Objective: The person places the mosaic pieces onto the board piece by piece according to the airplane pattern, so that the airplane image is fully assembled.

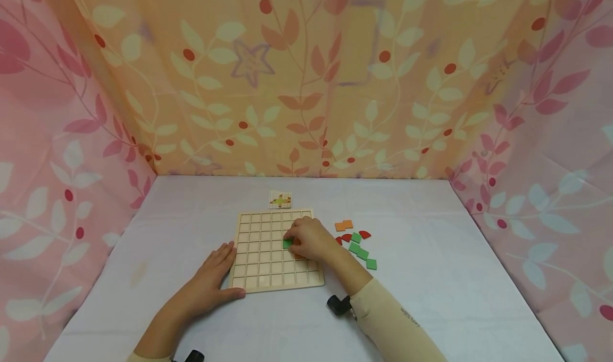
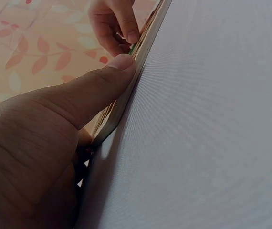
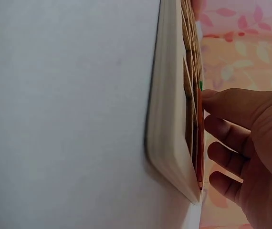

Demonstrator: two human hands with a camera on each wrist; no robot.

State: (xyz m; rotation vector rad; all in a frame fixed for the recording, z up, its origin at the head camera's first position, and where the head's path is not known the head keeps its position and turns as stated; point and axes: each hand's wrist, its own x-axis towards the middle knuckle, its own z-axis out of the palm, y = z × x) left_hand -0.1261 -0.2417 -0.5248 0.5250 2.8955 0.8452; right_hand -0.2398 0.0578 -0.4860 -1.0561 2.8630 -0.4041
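A wooden grid board (image 1: 259, 255) lies flat in the middle of the table. Spread along its left side and near corner is my left hand (image 1: 210, 279), with the thumb on the front edge; the left wrist view shows that thumb (image 2: 98, 86) against the rim. Over the board's right half, my right hand (image 1: 311, 239) pinches a green square tile (image 1: 287, 244) at the grid with curled fingers. Orange-red pieces (image 1: 298, 256) sit in cells partly under this hand. In the right wrist view the thumb tip meets a sliver of green (image 3: 201, 85).
A small pattern card (image 1: 280, 199) lies behind the board. To the right are two orange squares (image 1: 340, 227), several red curved pieces (image 1: 365, 235) and several green squares (image 1: 371, 264). Patterned cloth walls (image 1: 306, 85) enclose the table's back and sides.
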